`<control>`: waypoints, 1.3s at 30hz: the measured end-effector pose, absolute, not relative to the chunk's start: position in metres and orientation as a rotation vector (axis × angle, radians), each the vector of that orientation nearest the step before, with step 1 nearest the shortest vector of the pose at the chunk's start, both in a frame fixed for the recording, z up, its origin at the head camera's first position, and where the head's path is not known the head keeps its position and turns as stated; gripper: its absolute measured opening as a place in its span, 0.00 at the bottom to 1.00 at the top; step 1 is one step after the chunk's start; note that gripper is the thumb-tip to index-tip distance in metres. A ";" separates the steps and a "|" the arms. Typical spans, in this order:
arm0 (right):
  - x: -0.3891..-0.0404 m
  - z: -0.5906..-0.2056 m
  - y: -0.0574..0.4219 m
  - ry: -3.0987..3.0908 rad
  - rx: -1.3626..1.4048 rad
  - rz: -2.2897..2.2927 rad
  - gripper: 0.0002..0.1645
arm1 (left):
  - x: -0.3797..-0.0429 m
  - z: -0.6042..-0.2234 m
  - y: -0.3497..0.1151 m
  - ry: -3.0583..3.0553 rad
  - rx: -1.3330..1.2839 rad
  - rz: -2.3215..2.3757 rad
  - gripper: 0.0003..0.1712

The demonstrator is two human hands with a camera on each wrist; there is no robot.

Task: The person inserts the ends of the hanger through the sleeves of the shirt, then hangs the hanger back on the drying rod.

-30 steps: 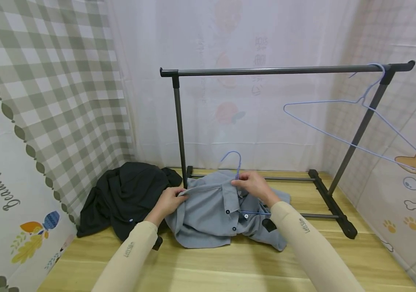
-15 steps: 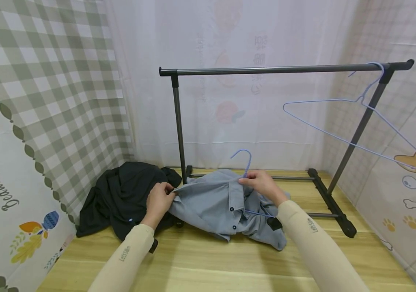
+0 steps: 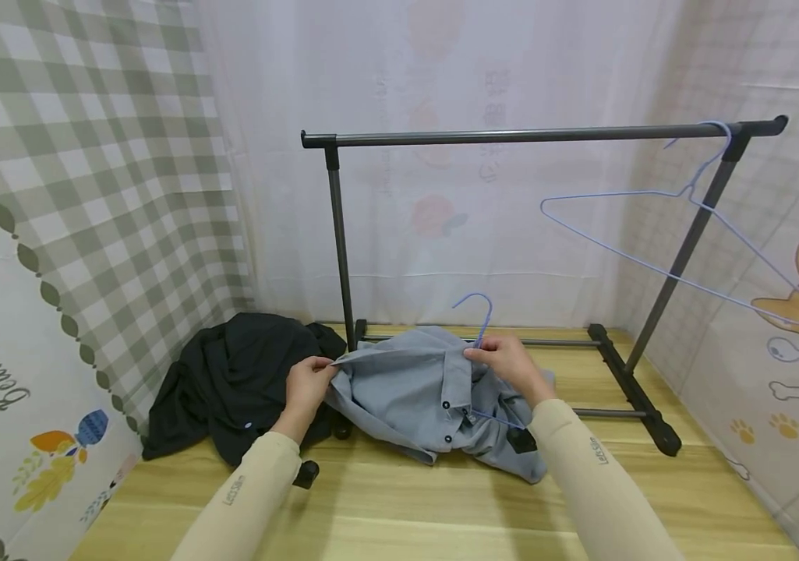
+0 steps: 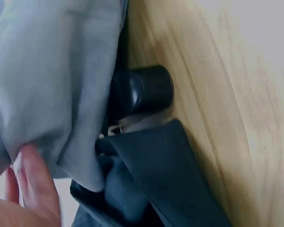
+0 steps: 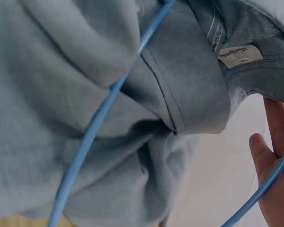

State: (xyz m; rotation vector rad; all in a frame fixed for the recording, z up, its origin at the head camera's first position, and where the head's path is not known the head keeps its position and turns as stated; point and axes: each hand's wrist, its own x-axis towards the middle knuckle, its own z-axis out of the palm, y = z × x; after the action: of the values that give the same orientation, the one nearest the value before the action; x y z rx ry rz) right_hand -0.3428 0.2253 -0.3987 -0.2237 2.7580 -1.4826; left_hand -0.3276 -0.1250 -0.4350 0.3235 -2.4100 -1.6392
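A grey-blue button-up shirt (image 3: 399, 397) lies bunched on the table, its dark buttons facing up. My left hand (image 3: 306, 386) pinches its left edge between thumb and fingers, and the cloth is drawn taut there. At the collar, my right hand (image 3: 509, 365) grips the fabric together with the neck of a blue wire hanger, whose hook (image 3: 489, 308) sticks up above the fingers. Part of that hanger (image 5: 97, 118) crosses the shirt in the right wrist view; the rest is hidden inside the cloth. A sewn label (image 5: 240, 56) shows inside the collar.
A black garment (image 3: 245, 382) lies heaped left of the shirt. Behind stands a rack with a dark top bar (image 3: 546, 136), where another blue hanger (image 3: 692, 187) hangs at the right end. The rack's right foot (image 3: 634, 389) rests on the wooden table (image 3: 399, 514).
My left hand has moved left and slightly up, stretching the shirt edge toward the black garment. My right hand and the hanger hook have shifted right, the hook now leaning more.
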 end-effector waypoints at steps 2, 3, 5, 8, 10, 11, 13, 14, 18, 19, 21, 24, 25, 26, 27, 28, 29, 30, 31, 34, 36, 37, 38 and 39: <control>-0.341 -0.402 0.223 2.775 -0.206 -1.470 0.24 | -0.325 -0.436 -0.125 -2.375 0.369 -1.672 0.10; -0.340 -0.403 0.222 2.785 -0.190 -1.464 0.23 | -0.324 -0.437 -0.125 -2.361 0.387 -1.690 0.11; -0.338 -0.405 0.220 2.789 -0.175 -1.443 0.23 | -0.321 -0.438 -0.124 -2.346 0.413 -1.729 0.12; -0.335 -0.409 0.218 2.786 -0.155 -1.444 0.21 | -0.318 -0.439 -0.121 -2.343 0.411 -1.800 0.13; -0.334 -0.411 0.218 2.778 -0.153 -1.457 0.21 | -0.318 -0.439 -0.119 -2.328 0.404 -1.861 0.13; -0.334 -0.412 0.219 2.782 -0.159 -1.463 0.20 | -0.318 -0.439 -0.119 -2.315 0.399 -1.896 0.13; -0.335 -0.412 0.221 2.793 -0.161 -1.474 0.19 | -0.319 -0.437 -0.118 -2.277 0.402 -2.001 0.13; -0.335 -0.412 0.222 2.802 -0.172 -1.471 0.19 | -0.320 -0.435 -0.119 -2.257 0.400 -2.060 0.14; -0.334 -0.408 0.229 2.815 -0.190 -1.461 0.20 | -0.322 -0.421 -0.126 -2.246 0.358 -2.283 0.15; -0.334 -0.407 0.231 2.810 -0.188 -1.458 0.21 | -0.322 -0.416 -0.128 -2.277 0.334 -2.305 0.15; -0.334 -0.402 0.236 2.804 -0.179 -1.454 0.22 | -0.324 -0.407 -0.135 -2.374 0.249 -2.313 0.17; -0.336 -0.395 0.245 2.776 -0.162 -1.474 0.24 | -0.327 -0.395 -0.148 -2.560 0.123 -2.196 0.18; -0.336 -0.392 0.247 2.769 -0.148 -1.491 0.24 | -0.328 -0.392 -0.153 -2.614 0.080 -2.129 0.19; -0.337 -0.390 0.250 2.771 -0.144 -1.496 0.24 | -0.329 -0.390 -0.159 -2.661 0.027 -2.066 0.20; -0.338 -0.387 0.253 2.764 -0.133 -1.510 0.24 | -0.330 -0.389 -0.164 -2.705 -0.022 -1.997 0.20; -0.339 -0.385 0.255 2.760 -0.137 -1.514 0.26 | -0.331 -0.388 -0.168 -2.750 -0.077 -1.923 0.20; -0.339 -0.383 0.257 2.764 -0.134 -1.508 0.26 | -0.331 -0.388 -0.172 -2.785 -0.130 -1.856 0.20; -0.340 -0.381 0.259 2.773 -0.134 -1.493 0.26 | -0.332 -0.390 -0.175 -2.814 -0.188 -1.791 0.20; -0.341 -0.380 0.260 2.779 -0.134 -1.486 0.27 | -0.331 -0.391 -0.177 -2.833 -0.242 -1.718 0.19; -0.341 -0.378 0.261 2.797 -0.142 -1.454 0.28 | -0.331 -0.402 -0.178 -2.865 -0.317 -1.469 0.16; -0.341 -0.379 0.261 2.807 -0.137 -1.462 0.28 | -0.328 -0.410 -0.177 -2.857 -0.263 -1.298 0.14; -0.341 -0.379 0.262 2.810 -0.136 -1.473 0.28 | -0.327 -0.414 -0.177 -2.850 -0.217 -1.221 0.14; -0.341 -0.381 0.262 2.817 -0.133 -1.481 0.29 | -0.324 -0.419 -0.176 -2.845 -0.173 -1.175 0.16; -0.341 -0.382 0.262 2.825 -0.133 -1.485 0.29 | -0.321 -0.422 -0.175 -2.839 -0.126 -1.146 0.18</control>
State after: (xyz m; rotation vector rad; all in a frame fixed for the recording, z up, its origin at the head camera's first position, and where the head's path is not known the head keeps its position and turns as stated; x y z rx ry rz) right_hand -0.3413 0.2620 -0.3817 -0.1333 2.8252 -1.4851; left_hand -0.3213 -0.1754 -0.4220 -0.1260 -2.8394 -1.1459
